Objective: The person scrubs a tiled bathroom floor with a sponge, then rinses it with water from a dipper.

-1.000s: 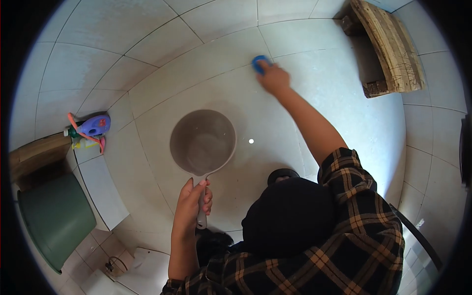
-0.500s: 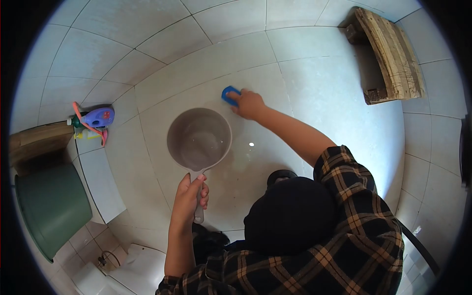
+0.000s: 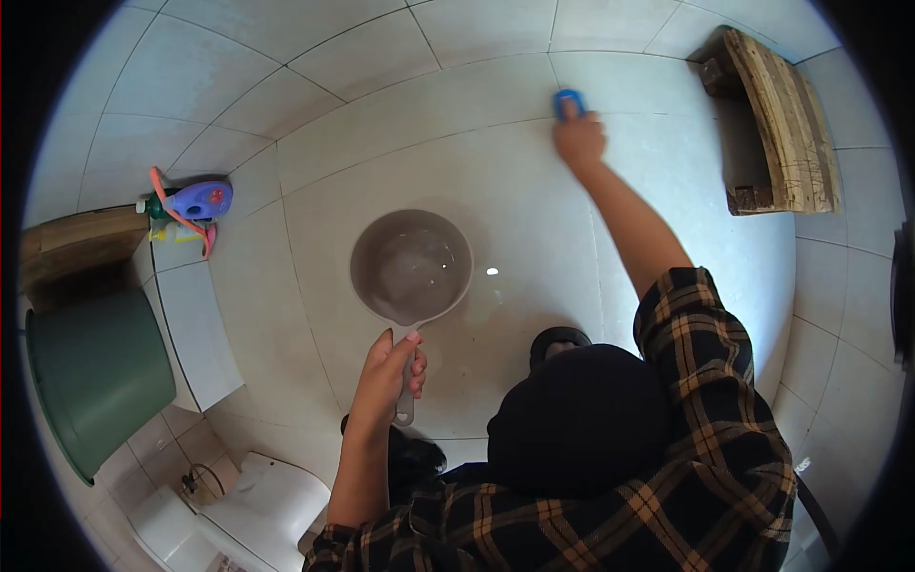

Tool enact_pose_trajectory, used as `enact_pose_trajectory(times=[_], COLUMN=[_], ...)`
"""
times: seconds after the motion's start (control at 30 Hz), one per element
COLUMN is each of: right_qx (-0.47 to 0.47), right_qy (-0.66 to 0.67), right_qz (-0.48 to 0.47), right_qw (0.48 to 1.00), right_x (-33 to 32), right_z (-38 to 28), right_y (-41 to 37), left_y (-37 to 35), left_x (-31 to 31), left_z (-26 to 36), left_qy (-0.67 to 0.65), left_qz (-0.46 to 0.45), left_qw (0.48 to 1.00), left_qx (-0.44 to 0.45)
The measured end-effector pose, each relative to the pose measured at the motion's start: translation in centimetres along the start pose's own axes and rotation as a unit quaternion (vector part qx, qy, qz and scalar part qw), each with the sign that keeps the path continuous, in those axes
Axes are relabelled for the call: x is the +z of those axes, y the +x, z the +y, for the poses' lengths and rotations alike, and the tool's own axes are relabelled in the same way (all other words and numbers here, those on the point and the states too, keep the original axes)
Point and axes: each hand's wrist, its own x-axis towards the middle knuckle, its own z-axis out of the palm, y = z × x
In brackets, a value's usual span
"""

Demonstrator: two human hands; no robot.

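Green bucket [image 3: 100,381]: far left, against the wall.
Purple bottle [image 3: 195,202]: in the corner beyond the bucket.
Dipper [image 3: 412,267]: grey, held level above the floor [image 3: 381,143], with a little water inside.
Left hand [image 3: 389,377]: closed around the dipper's handle.
Right hand [image 3: 579,141]: arm stretched out, fingers gripping the blue scrubber [image 3: 568,99].
Blue scrubber: pressed against the floor tiles, near the wooden stool [image 3: 782,119].

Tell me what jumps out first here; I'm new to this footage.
The grey dipper, gripped by the left hand, hangs mid-frame over the floor. Farther out, the right hand presses a blue scrubber to it, near a wooden stool at top right.
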Motion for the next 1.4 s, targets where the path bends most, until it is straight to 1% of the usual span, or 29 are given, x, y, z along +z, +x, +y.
enact_pose_trajectory(times=[0.03, 0.07, 0.13, 0.2, 0.27, 0.33, 0.43, 0.47, 0.5, 0.53, 0.57, 0.6, 0.67, 0.77, 0.83, 0.87, 0.9, 0.93, 1.0, 1.1, 1.13, 1.17, 1.2, 1.23, 1.27, 1.3, 1.33, 1.4], right_qx=[-0.069, -0.132, -0.280, -0.365, -0.220, -0.106, -0.027, -0.062, -0.112, -0.206, -0.274, -0.355, -0.465, -0.599, -0.455, -0.371, -0.295, -0.255, -0.186, -0.163, -0.202, -0.249, -0.293, -0.324, -0.370, -0.398, -0.453, -0.488], right_qy=[0.018, 0.000, 0.015, -0.050, -0.035, -0.020, 0.009, 0.006, 0.049, 0.046, 0.044, 0.062, 0.005, 0.057, 0.025, 0.009, 0.020, -0.001, -0.038, -0.046, -0.039, -0.027, -0.011, 0.019, 0.080, 0.071, 0.065, 0.011], right_qz=[0.013, -0.067, -0.144, -0.127, -0.102, -0.039, -0.028, -0.031, -0.013, 0.022, 0.008, -0.013, -0.173, -0.138, -0.059, -0.012, 0.020, 0.062, 0.089, 0.062, 0.088, 0.083, 0.068, 0.032, 0.035, -0.017, -0.045, -0.060], right_qw=[0.997, 0.989, 0.949, 0.921, 0.970, 0.993, 0.999, 0.998, 0.992, 0.977, 0.961, 0.933, 0.868, 0.787, 0.888, 0.929, 0.955, 0.965, 0.978, 0.984, 0.975, 0.965, 0.954, 0.945, 0.925, 0.915, 0.888, 0.871], right_x=[1.0, 0.8, 1.0, 0.8, 0.4, -0.6, -1.5, 0.3, 2.8, 2.2, 2.9, 3.5, 3.6, 4.7, 3.5, 3.3, 3.0, 1.7, 0.3, 1.0, 1.8, 2.6, 3.0, 3.2, 3.7, 3.6, 3.6, 3.2], right_z=[-2.4, -4.6, -7.9, -8.9, -7.8, -5.7, -6.1, -6.8, -7.4, -8.8, -9.9, -10.6, -12.0, -11.1, -10.8, -10.0, -8.8, -7.6, -6.3, -7.4, -8.0, -8.4, -8.8, -9.3, -9.3, -9.4, -8.9, -7.3], right_y=[-1.9, -3.5, -7.1, -5.8, -1.0, 2.7, 3.1, 2.8, 1.4, -2.5, -5.3, -8.2, -13.0, -13.4, -9.5, -6.5, -3.3, -1.1, 1.6, 0.8, -1.2, -3.4, -5.7, -8.2, -10.5, -12.6, -13.8, -13.8], left_y=[0.0, 0.1, 0.1, 0.2, 0.0, -0.3, -0.4, -0.1, 0.3, 0.6, 0.9, 1.2, 1.6, 1.8, 1.5, 1.3, 1.2, 1.1, 1.1, 1.6, 1.9, 2.0, 2.0, 1.9, 1.9, 1.9, 1.9, 1.9], left_x=[-0.2, -0.4, -0.7, -0.8, -0.7, -0.6, -1.0, -1.1, -1.3, -1.4, -1.5, -1.5, -1.6, -2.4, -3.3, -3.7, -4.2, -4.7, -5.1, -5.0, -4.4, -3.8, -3.2, -2.5, -1.9, -1.5, -1.1, -0.4], left_z=[-0.2, -0.3, -0.4, -0.2, 0.0, 0.7, 1.5, 1.7, 1.8, 1.9, 1.9, 1.9, 2.2, 2.8, 3.3, 3.4, 3.7, 4.2, 4.8, 5.3, 5.6, 5.8, 6.0, 6.3, 6.5, 6.6, 6.6, 6.9], left_qy=[0.000, 0.000, 0.003, -0.004, -0.008, 0.002, 0.022, 0.022, 0.021, 0.018, 0.029, 0.040, 0.055, 0.067, 0.082, 0.106, 0.129, 0.154, 0.190, 0.215, 0.217, 0.219, 0.225, 0.231, 0.239, 0.236, 0.233, 0.218], left_qz=[0.001, 0.003, 0.007, 0.001, 0.002, 0.005, 0.029, 0.028, 0.027, 0.029, 0.036, 0.043, 0.057, 0.076, 0.088, 0.097, 0.106, 0.113, 0.135, 0.146, 0.145, 0.143, 0.134, 0.124, 0.111, 0.096, 0.079, 0.032], left_qw=[1.000, 1.000, 1.000, 1.000, 1.000, 1.000, 0.999, 0.999, 0.999, 0.999, 0.999, 0.998, 0.996, 0.994, 0.991, 0.988, 0.984, 0.979, 0.968, 0.959, 0.959, 0.958, 0.957, 0.957, 0.956, 0.959, 0.961, 0.969], left_qx=[-0.005, -0.006, -0.009, -0.006, -0.005, -0.003, 0.010, 0.014, 0.017, 0.019, 0.021, 0.024, 0.034, 0.051, 0.058, 0.062, 0.067, 0.076, 0.089, 0.111, 0.115, 0.119, 0.122, 0.125, 0.128, 0.126, 0.125, 0.116])
